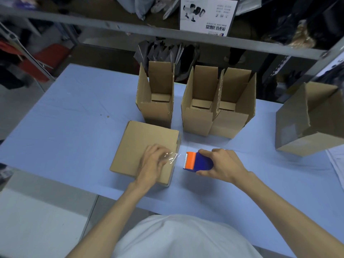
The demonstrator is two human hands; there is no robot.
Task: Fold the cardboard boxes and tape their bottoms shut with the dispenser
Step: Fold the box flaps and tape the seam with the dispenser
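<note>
Left hand [154,161] is down on the near right part of the box [137,144], fingers bent over the end of the clear tape [172,155]. Is it pinching that end or pressing it flat? Cannot tell, the film is crinkled and glossy right at the fingertips. The box lies closed face up on the table [74,118], in front of the person and a little to their left, its longer side running away from them.

Now the relation that matters: the tape leaves the left fingertips and runs rightward, across the box's right edge, straight into the orange mouth of the dispenser [197,162]. So the strip lies across the box, left to right, and the dispenser sits just beside that edge, off the cardboard and low over the table. Its toothed end points left, back at the box.

Right hand [223,164] is clamped round the blue body of the dispenser, thumb on the near side, fingers over the far side. It is the hand nearer the tool; the left is the one on the box. My read: the strip is either about to be cut at the edge or drawn on, and the left hand must anchor the end either way.

Behind, three open boxes stand upright [158,112] [197,120] [232,121], well apart from both hands.
</note>
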